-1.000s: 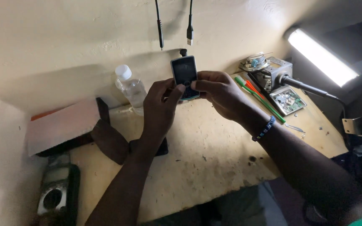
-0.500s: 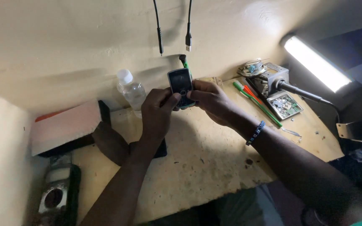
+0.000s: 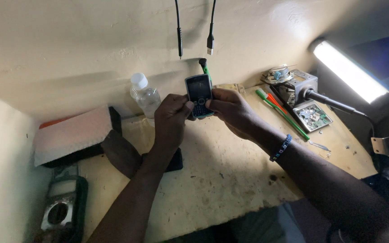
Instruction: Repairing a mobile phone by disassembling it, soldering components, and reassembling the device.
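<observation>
We are holding small keypad phone upright above counter, long axis vertical, screen facing us. Left hand and right hand both closed in grip on phone's lower sides, equally near; thumbs resting at keypad.

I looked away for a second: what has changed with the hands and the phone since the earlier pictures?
Little: both hands, left hand and right hand, kept holding the small dark keypad phone, which now faces the camera more upright. The clear plastic bottle and green multimeter stayed put.
</observation>
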